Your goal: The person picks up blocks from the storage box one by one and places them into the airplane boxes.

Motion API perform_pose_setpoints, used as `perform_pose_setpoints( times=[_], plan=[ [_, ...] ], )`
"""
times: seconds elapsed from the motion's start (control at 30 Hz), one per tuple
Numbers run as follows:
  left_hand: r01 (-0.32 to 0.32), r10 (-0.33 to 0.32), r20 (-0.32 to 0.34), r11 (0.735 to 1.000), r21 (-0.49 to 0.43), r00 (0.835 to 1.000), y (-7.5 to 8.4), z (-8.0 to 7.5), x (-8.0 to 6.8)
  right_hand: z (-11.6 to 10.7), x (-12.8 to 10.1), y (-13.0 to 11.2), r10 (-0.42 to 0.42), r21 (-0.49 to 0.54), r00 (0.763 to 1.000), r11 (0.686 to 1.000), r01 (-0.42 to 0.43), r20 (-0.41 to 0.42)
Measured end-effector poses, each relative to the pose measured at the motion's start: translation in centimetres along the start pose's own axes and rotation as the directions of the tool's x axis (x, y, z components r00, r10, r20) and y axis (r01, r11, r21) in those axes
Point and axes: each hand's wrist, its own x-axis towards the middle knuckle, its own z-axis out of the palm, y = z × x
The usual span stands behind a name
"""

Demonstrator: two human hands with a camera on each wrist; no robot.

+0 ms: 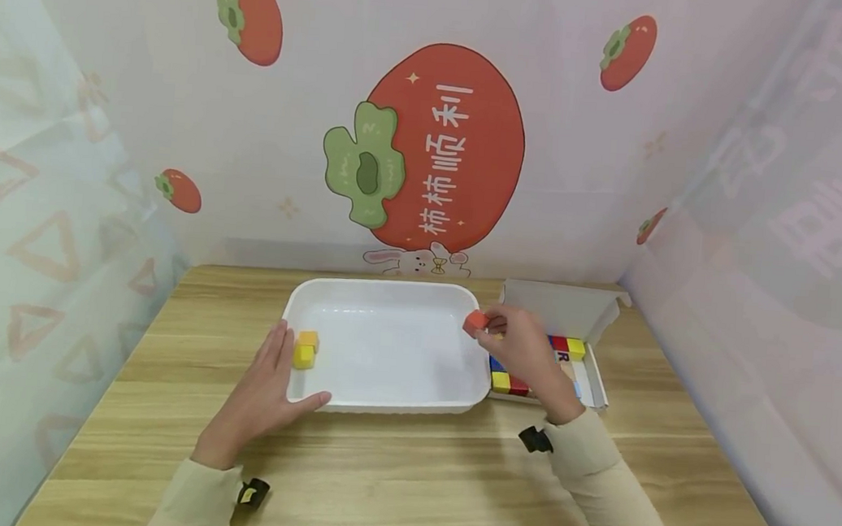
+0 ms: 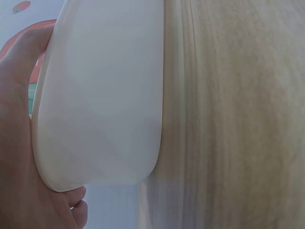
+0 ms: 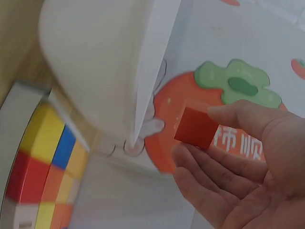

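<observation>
My right hand [image 1: 521,347] pinches an orange-red cube [image 1: 475,322] between thumb and fingertips, over the right rim of a white tray [image 1: 389,403]. In the right wrist view the cube [image 3: 196,126] shows beyond the tray's outer wall [image 3: 90,62]. The left hand [image 1: 258,386] rests at the tray's near left corner, thumb along the front rim and straight fingers by the left side. An orange cube [image 1: 309,339] and a yellow cube [image 1: 303,357] sit together inside the tray at its left end. The left wrist view shows the tray's outer wall [image 2: 100,95] beside that hand.
Right of the tray stands an open white cardboard box [image 1: 596,381] with its lid [image 1: 560,305] raised at the back. Several coloured cubes [image 3: 43,133] fill part of it, partly hidden by my right hand. A printed cloth [image 1: 558,183] hangs behind the wooden table [image 1: 391,481].
</observation>
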Motion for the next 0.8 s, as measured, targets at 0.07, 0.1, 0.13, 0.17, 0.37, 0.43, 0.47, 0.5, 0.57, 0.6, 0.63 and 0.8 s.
perform_pose_setpoints(
  times=[0.07,0.1,0.13,0.17,0.37,0.43,0.47,0.5,0.57,0.6,0.63,0.8],
  plan=[
    [0.000,0.000,0.000,1.000,-0.001,1.000,0.1,0.0,0.0,-0.8,-0.5,0.9,-0.006,-0.002,1.000,1.000,0.006,-0.025],
    [0.001,-0.001,0.000,1.000,-0.002,1.000,0.1,-0.1,-0.1,-1.2,-0.8,1.4,-0.007,-0.010,0.999,1.000,0.007,-0.039],
    [0.003,-0.003,0.000,1.000,-0.002,1.000,0.1,-0.1,-0.1,-1.7,-1.1,1.8,0.000,-0.015,0.999,1.000,0.000,-0.048],
    [0.005,-0.005,0.000,1.000,-0.003,1.000,0.1,-0.1,-0.1,-2.1,-1.3,2.2,0.010,-0.020,0.998,1.000,-0.011,-0.055],
    [0.002,-0.002,-0.003,1.000,-0.002,1.000,0.1,-0.1,-0.1,-4.2,-2.5,4.7,0.038,-0.028,0.995,0.999,-0.041,-0.087],
    [-0.004,0.004,-0.005,1.000,-0.005,1.000,0.1,-0.1,0.0,-4.8,-2.9,5.3,0.037,-0.046,0.993,0.998,-0.042,-0.111],
    [-0.005,0.005,-0.005,1.000,-0.006,1.000,0.0,-0.1,0.0,-5.1,-3.1,5.6,0.039,-0.058,0.991,0.997,-0.047,-0.125],
    [-0.007,0.007,-0.006,1.000,-0.007,1.000,0.0,0.0,0.0,-5.4,-3.3,5.8,0.040,-0.065,0.990,0.997,-0.049,-0.135],
    [-0.009,0.009,-0.007,1.000,-0.009,1.000,0.0,0.0,-0.1,-6.0,-3.6,6.3,0.044,-0.082,0.987,0.995,-0.057,-0.154],
    [-0.009,0.009,-0.007,1.000,-0.010,1.000,0.0,0.0,-0.1,-6.2,-3.7,6.5,0.047,-0.085,0.985,0.994,-0.061,-0.163],
    [-0.009,0.009,-0.006,1.000,-0.011,1.000,0.0,0.0,-0.1,-6.5,-3.9,6.7,0.052,-0.088,0.984,0.994,-0.068,-0.171],
    [-0.006,0.005,-0.001,1.000,-0.011,1.000,0.0,0.0,0.0,-7.3,-4.6,7.8,0.098,-0.075,0.975,0.990,-0.115,-0.199]
  ],
)
